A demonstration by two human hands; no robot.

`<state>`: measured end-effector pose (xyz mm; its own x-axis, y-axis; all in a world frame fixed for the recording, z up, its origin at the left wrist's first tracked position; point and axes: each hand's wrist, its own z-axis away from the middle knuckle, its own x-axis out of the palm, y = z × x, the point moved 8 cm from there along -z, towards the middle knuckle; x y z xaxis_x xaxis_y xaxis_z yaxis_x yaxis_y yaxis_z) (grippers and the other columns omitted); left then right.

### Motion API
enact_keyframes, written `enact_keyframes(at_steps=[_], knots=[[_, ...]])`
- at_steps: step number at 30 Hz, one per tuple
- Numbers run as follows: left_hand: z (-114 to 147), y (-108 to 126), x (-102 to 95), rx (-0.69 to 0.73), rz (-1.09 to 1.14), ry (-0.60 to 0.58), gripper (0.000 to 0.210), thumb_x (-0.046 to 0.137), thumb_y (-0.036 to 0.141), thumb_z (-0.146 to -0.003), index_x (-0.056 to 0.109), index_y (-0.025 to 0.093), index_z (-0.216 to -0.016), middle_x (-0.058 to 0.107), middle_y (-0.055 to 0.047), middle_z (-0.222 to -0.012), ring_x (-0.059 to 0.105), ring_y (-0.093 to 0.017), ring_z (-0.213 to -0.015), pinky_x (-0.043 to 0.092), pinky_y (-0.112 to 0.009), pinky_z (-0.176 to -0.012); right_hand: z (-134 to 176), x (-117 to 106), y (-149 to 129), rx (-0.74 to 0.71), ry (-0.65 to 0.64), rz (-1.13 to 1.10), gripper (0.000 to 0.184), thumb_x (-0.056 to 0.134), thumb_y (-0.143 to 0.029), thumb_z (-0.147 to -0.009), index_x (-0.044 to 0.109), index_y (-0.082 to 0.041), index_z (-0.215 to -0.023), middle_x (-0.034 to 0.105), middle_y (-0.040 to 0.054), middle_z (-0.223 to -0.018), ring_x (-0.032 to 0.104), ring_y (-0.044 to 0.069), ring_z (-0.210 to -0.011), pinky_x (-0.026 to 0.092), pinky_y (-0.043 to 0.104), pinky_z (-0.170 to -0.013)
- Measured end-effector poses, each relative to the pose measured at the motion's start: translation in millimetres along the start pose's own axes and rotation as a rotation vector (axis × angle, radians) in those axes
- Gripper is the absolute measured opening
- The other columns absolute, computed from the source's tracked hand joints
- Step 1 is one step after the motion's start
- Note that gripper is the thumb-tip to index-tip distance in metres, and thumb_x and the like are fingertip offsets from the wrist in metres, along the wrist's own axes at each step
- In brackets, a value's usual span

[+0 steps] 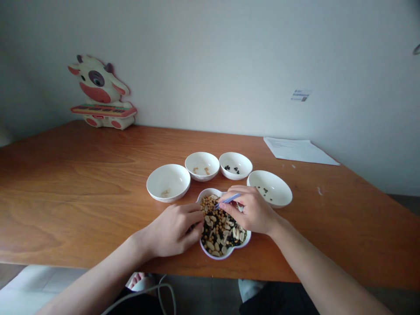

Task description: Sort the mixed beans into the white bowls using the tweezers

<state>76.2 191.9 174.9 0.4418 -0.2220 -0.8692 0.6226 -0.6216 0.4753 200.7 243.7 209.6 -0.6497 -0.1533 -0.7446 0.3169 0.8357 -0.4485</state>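
Observation:
A scalloped white tray [210, 254] holds a mix of peanuts, yellow beans or kernels, and small black and green beans. At its left rim is my left hand [177, 227], fingers curled over the edge and gripping it. Above the tray's upper right side, my right hand [251, 209] pinches pale purple tweezers [232, 199], their tips down among the yellow pieces. Behind the tray four white bowls curve in an arc: a left bowl [169, 181] with a few peanuts, a second bowl [202, 164] with yellow pieces, a third bowl [236, 164] with black beans, and a right bowl [277, 188] with small greenish beans.
A cow-shaped toy keyboard [103, 98] stands at the back left of the wooden table [82, 188]. Sheets of paper [298, 149] lie near the wall at the back right. Below the front edge, a pale cable [164, 286] hangs by my legs.

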Motion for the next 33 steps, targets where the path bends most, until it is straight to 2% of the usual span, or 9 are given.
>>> enact_keyframes(at_steps=[10,33], knots=[[0.7,1.5,-2.0,0.012,0.005,0.007,0.022,0.042,0.018,-0.098,0.062,0.016,-0.089,0.061,-0.007,-0.091,0.059,-0.020,-0.079,0.046,-0.030,-0.070,-1.5,3.4,-1.1,0.000,-0.025,-0.001,0.015,0.061,-0.020,-0.090,0.073,-0.014,-0.082,0.075,0.0071,-0.081,0.068,0.019,-0.073,0.053,0.033,-0.069],[0.7,-0.5,0.2,-0.007,0.003,-0.011,0.020,0.041,0.018,-0.099,0.059,0.016,-0.090,0.058,-0.005,-0.092,0.057,-0.019,-0.080,0.044,-0.030,-0.070,-2.0,3.8,-2.1,-0.041,-0.010,-0.016,0.016,0.061,-0.019,-0.091,0.072,-0.015,-0.081,0.075,0.0065,-0.082,0.066,0.018,-0.072,0.051,0.031,-0.068]])
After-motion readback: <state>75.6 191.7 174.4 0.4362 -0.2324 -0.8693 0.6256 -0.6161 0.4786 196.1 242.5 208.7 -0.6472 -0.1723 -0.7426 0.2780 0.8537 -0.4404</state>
